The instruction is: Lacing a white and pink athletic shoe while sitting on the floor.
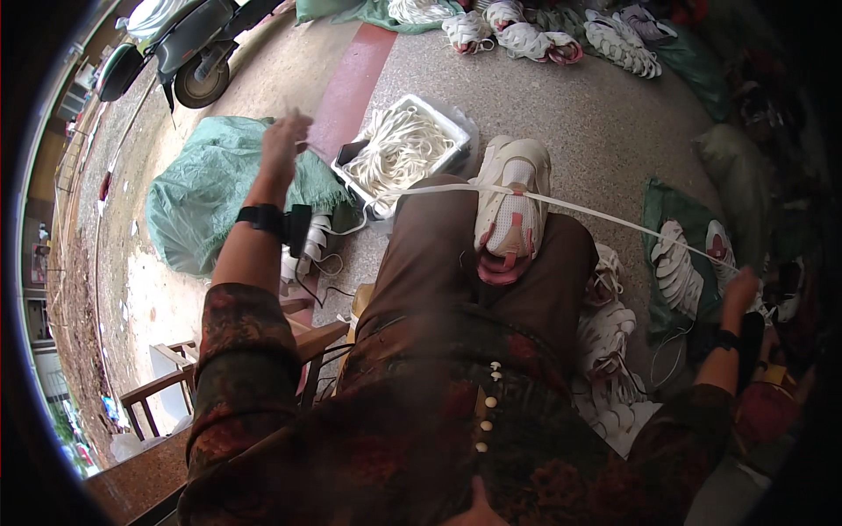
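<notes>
A cream and white sneaker point(516, 171) with pink parts rests across my thighs, its heel opening toward me. A flat white shoelace point(605, 216) passes through its upper part and stretches out to both sides. At the right, my right hand point(742, 287) is closed on the shoelace, pulling it fairly straight. My left hand point(286, 145) is raised at the left, above a green sack, its fingers smeared by motion. From the sneaker the lace's left part runs past the white tub point(462, 140) of loose laces; whether my left hand holds it is unclear.
The green sack point(197, 197) lies left of the tub. Several sneakers point(610, 329) are piled by my right leg, more on a green sheet point(658, 206) and at the far edge. A scooter point(197, 66) stands far left; a wooden chair point(162, 386) is near left.
</notes>
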The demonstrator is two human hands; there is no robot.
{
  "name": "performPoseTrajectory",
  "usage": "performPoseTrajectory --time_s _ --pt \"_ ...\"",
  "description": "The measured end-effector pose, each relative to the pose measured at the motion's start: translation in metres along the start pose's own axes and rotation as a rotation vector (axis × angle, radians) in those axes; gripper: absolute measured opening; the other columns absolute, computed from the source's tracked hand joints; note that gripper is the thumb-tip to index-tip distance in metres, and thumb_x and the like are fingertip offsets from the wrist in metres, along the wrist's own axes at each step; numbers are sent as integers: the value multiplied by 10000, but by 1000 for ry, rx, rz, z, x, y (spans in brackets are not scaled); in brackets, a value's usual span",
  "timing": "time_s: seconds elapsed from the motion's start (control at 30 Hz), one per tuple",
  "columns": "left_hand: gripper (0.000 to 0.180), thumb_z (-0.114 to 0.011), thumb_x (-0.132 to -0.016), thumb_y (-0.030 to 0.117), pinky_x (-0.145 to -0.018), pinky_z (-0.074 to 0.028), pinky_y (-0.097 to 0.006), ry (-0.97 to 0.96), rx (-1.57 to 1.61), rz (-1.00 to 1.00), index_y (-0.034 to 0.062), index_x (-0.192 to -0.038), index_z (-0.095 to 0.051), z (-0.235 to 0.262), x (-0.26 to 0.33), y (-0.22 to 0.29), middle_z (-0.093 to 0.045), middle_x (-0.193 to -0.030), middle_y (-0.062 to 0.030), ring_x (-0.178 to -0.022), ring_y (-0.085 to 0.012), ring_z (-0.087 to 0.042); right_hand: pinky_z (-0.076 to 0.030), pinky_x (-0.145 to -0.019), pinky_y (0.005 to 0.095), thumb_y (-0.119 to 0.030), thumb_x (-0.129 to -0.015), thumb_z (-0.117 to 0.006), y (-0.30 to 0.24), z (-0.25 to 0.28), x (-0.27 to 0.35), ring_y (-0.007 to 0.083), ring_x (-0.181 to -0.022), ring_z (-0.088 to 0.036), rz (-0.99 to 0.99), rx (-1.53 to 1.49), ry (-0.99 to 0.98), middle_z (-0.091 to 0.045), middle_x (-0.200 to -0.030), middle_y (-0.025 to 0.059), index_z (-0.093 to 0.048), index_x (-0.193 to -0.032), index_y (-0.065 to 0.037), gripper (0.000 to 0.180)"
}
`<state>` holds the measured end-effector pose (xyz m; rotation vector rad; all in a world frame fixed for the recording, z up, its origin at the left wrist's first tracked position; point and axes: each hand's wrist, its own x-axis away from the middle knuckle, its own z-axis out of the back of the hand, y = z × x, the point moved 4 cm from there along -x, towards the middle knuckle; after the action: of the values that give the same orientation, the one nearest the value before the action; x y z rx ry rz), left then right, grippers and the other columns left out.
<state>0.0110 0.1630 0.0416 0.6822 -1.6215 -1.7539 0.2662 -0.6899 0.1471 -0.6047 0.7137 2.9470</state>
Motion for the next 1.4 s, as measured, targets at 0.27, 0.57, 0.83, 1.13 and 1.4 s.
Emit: performPoseTrajectory --time_s 0.27,0.57,0.83,1.13,1.4 --pt "334 -520 -933 342 -394 -212 -211 263 49 101 27 -887 -621 174 27 -11 -309 -532 80 -425 -36 -255 -502 -657 443 -168 -822 -527 211 4 46 390 -766 -619 113 -226 443 -646 -826 173 -624 -865 -10 190" --pt "269 -496 -950 307 -375 -198 -202 387 467 269 42 -982 -533 184 56 -69 -371 -555 57 -413 -47 -236 -399 -439 254 -96 -827 -580 -114 -66 122 122 -475 -486 -114 -1808 -920 -490 -572 9 -513 -769 -59 96" --pt "125 -623 -880 181 -438 -427 -166 336 536 391 81 -856 -552 198 64 -81 -560 -666 18 -521 -51 -516 -473 -715 240 27 -818 -562 -369 82 137 135 -747 -591 155 -2082 -1117 -638 -843 95 -567 -797 -18 50" --pt "112 -660 -822 93 -465 -439 -174 282 349 374 74 -795 -554 215 80 -75 -562 -666 -2 -542 -78 -534 -413 -755 203 35 -798 -612 -412 65 126 72 -783 -530 -13 -2312 -765 -603 -822 10 -583 -739 -21 86" --pt "76 -588 -821 46 -410 -414 -244 -256 -665 269 -7 -853 -632 77 71 -54 -595 -615 -66 -475 -109 -531 -434 -598 285 17 -763 -617 -389 86 117 157 -646 -530 290 -1656 -243 -577 -715 77 -549 -797 -3 79"
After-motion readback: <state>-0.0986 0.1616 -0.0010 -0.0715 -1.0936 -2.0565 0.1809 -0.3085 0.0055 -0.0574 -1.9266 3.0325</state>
